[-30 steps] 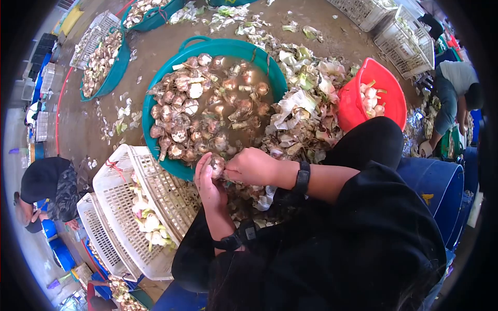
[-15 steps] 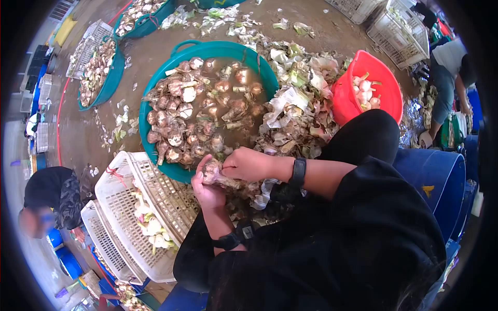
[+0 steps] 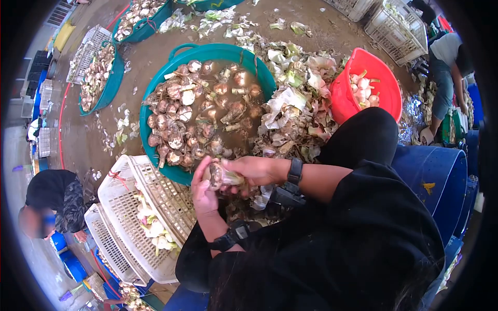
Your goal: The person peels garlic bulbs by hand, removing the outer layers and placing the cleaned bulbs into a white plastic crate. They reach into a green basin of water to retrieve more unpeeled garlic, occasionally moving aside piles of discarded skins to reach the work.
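Note:
Between my two hands is a garlic bulb (image 3: 220, 176) with brownish outer skin and a pale stem. My left hand (image 3: 204, 189) wraps round its left side. Against its right side lie the fingers of my right hand (image 3: 255, 170). Both hands are over the near edge of a green tub (image 3: 148, 106), which holds muddy water and many dirty bulbs (image 3: 174, 129). Peeled skins (image 3: 293, 111) are heaped right of the tub. Beyond the heap, a red bucket (image 3: 340, 98) contains several white bulbs (image 3: 364, 89).
White crates (image 3: 122, 199) with cleaned bulbs stand at the lower left. Blue barrels (image 3: 423, 168) are at the right. More green tubs (image 3: 115, 85) stand at the upper left. One person (image 3: 54, 199) bends at the left, another (image 3: 446, 67) at the upper right.
The bulb has turned between my hands, its stem now more to the right. My right hand has shifted slightly right and opened from a pinch to lie along the bulb.

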`<state>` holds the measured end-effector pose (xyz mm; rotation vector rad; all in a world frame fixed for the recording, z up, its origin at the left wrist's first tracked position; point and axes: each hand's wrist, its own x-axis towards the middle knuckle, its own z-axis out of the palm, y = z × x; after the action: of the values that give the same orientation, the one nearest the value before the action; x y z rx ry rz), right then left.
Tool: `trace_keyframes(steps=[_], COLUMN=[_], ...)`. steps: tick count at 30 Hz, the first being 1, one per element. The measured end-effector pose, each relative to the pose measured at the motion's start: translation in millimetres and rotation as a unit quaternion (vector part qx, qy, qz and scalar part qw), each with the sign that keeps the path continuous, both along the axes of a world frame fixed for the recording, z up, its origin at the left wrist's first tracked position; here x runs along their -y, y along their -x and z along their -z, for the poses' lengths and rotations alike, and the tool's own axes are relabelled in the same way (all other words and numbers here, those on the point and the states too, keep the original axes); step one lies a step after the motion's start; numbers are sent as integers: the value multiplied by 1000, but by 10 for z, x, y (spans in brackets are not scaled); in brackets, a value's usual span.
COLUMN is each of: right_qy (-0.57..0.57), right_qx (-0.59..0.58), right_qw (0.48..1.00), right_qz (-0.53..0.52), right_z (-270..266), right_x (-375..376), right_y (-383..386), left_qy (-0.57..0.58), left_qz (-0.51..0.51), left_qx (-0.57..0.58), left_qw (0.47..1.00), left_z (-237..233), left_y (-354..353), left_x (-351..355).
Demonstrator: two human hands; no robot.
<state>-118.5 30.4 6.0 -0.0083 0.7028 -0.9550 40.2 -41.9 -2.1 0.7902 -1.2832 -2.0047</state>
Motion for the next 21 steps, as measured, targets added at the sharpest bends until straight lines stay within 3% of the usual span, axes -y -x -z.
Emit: trace_keyframes(steps=[1, 2, 3, 4, 6, 8, 9, 10, 11, 12, 14, 15, 16, 17, 18, 19, 20, 21], right_qy=[88, 173, 281, 283, 359, 180, 126, 69, 46, 48, 23, 89, 90, 141, 193, 201, 272, 333], right_qx=[-148, -292, -478, -475, -690, -577, -437, -283, -201, -201, -136, -12, -11, -91, -168, -33, -63, -187], right_qw=[984, 935, 828, 830, 626, 793, 889, 956, 978, 978, 990, 989, 990, 979, 958, 966, 952, 922], right_qz=[-54, -105, -80, -81, 47, -81, -56, -27, -27, -25, 27, 114, 106, 119, 133, 160, 125, 69], right_z=[146, 145, 110, 117, 123, 101, 351, 588, 473, 348, 190, 161, 108, -28, -97, -65, -55, -70], right_x=[-20, -19, -27, -34, -46, 57, 91, 117, 119, 108, 74, 85, 57, 10, -37, -93, -178, -271], right_y=[-5, 8, 43, 38, 19, 174, 199, 213, 282, 306, 264, 189, 168, 188, 191, 157, 154, 239], left_qy=[-62, -60, -57, -55, -59, 147, 228, 230, 404, 563, 602, 496, 376, 292, 293, 41, -213, -269], left_qz=[38, 37, 39, 39, 75, 95, 73, 75, 82, 86, 65, 13, -44, -94, -100, -200, -282, -251], left_qx=[5, 7, 134, 259, 278, 329, 319, 318, 346, 362, 345, 290, 226, 215, 218, 91, -47, -92], left_qw=[997, 997, 989, 963, 956, 928, 917, 917, 843, 738, 717, 819, 897, 927, 926, 975, 934, 925], left_z=[-11, -16, -16, -19, -212, -400, -420, -399, -353, -331, -287, -157, -54, -55, -42, -10, 26, 56], left_y=[-79, -55, -19, 2, 86, 208, 263, 246, 205, 181, 220, 203, 180, 208, 208, 206, 179, 88], left_x=[62, 64, 58, 28, -125, -314, -397, -392, -370, -348, -332, -331, -344, -385, -343, -287, -248, -167])
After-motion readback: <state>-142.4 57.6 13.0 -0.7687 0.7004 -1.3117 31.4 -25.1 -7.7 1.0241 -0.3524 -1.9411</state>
